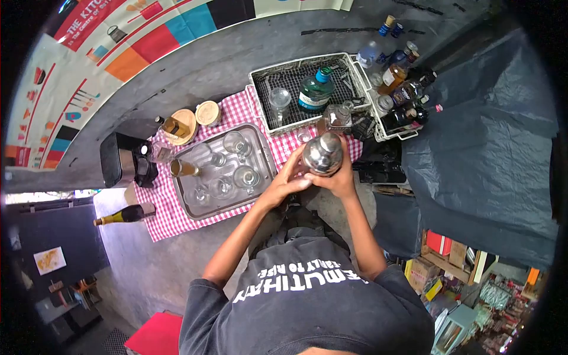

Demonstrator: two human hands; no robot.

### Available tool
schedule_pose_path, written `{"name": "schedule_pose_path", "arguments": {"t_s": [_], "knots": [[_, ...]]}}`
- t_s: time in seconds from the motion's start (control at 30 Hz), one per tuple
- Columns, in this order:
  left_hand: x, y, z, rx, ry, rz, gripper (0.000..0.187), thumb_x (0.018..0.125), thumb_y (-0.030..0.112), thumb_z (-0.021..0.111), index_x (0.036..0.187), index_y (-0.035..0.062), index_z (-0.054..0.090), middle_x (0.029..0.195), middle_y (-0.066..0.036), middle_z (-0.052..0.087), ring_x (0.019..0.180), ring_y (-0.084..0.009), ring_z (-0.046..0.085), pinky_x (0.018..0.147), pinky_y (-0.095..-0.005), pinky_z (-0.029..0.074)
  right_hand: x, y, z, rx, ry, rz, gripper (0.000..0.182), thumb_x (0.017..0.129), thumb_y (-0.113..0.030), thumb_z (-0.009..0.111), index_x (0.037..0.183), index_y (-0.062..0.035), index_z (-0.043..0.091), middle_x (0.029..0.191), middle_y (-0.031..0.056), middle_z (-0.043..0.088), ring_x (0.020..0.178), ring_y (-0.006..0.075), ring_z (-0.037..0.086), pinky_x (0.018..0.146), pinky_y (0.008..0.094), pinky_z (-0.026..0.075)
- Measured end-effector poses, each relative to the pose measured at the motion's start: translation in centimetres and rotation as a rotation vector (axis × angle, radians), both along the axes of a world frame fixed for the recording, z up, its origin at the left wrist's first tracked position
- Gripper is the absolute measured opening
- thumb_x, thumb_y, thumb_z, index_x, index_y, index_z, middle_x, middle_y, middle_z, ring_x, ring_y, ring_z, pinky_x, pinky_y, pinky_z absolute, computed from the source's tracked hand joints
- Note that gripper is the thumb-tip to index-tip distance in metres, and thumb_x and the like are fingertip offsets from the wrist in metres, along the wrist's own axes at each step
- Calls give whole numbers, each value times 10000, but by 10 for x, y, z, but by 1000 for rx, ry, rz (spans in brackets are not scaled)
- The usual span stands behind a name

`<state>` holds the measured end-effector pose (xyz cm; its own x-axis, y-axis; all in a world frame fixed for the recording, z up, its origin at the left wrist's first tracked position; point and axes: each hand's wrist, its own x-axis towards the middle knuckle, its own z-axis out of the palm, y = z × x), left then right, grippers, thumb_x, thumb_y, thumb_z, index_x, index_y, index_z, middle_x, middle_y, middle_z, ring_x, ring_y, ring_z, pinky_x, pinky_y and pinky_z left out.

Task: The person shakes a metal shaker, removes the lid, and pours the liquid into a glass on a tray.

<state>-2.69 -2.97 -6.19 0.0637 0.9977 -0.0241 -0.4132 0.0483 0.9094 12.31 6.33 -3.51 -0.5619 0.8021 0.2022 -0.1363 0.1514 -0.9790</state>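
2 arms (238, 238) forward, left hand (285, 184) beside right hand (341, 178), fingers (293, 161) apparently curled.

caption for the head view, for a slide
Both hands hold a metal shaker beside a tray of glasses on a red-and-white checked cloth.

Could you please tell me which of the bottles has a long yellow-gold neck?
It is the dark bottle at the edge of the checked cloth, left of the tray. No other bottle shows a long neck of that colour.
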Motion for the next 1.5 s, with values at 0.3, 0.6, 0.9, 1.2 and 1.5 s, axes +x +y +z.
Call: {"name": "schedule_pose_path", "arguments": {"t_s": [0.3,0.6,0.9,1.2,1.5], "knots": [[21,20,21,124,402,234,1009,625,197,855,1408,16,246,1286,-147,466,1214,-236,461,1033,-367,371,10,26,9,-225,104,244,822,633,-222,872,1296,-16,432,1184,85,545,1098,194,548,983,323,420],[45,26,29,153,426,406,963,590,194,866,1356,2,315,1240,-150,510,1172,-226,514,1013,-352,396,-4,45,44,-40,117,242,445,685,-193,759,1038,1,568,976,93,640,918,157,613,856,311,483],[40,24,26,198,522,524,973,572,154,856,1371,5,321,1234,-149,522,1142,-236,542,983,-356,425,-19,41,53,-97,212,259,419,697,-250,732,998,2,585,949,99,641,895,163,618,832,312,486],[35,27,28,290,604,613,994,534,149,878,1353,14,331,1231,-132,495,1153,-220,519,983,-358,425,-26,39,65,-39,270,294,363,712,-219,681,980,9,592,950,110,643,918,184,621,858,324,474],[33,38,23,392,513,619,993,548,147,852,1374,5,318,1245,-146,512,1166,-228,526,1004,-357,409,-25,46,85,112,154,300,372,696,-242,659,959,13,596,941,117,649,914,186,624,856,326,475]]}}
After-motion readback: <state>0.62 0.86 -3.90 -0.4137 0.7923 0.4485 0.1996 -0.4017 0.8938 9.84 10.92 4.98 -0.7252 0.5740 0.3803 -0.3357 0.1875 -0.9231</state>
